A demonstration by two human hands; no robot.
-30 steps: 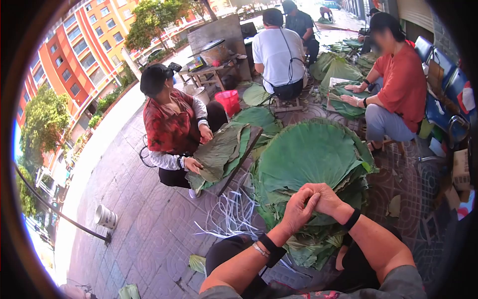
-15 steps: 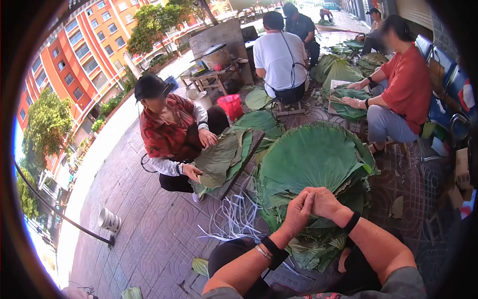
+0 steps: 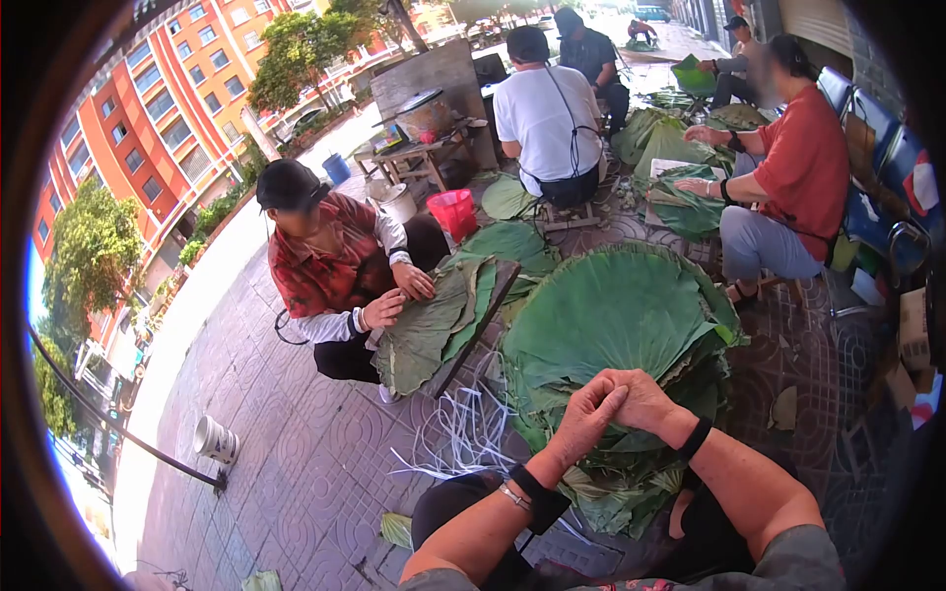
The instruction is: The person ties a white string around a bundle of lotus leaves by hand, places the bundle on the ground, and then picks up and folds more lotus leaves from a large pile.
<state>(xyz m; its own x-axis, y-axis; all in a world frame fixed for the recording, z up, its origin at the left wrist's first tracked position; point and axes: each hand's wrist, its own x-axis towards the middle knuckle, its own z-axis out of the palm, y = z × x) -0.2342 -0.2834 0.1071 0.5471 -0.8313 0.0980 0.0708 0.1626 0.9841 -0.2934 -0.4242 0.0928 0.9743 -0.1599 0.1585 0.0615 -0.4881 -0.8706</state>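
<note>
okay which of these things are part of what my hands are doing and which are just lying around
In use: left hand and right hand, clasped together over the leaf pile.

Lying about: white strips, red bucket, paper cup, leaf scrap.

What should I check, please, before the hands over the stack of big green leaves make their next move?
1. Left hand and right hand both in view: ok, clasped together above the leaf stack.
2. Anything held between the fingers: cannot tell, the clasp hides it.
3. Top leaf lying flat: ok, though the right edge folds over.
4. White strips within reach: ok, loose on the paving left of the stack.
5. Space from the person in the red shirt: ok, their folded leaf lies apart on a board.
</note>
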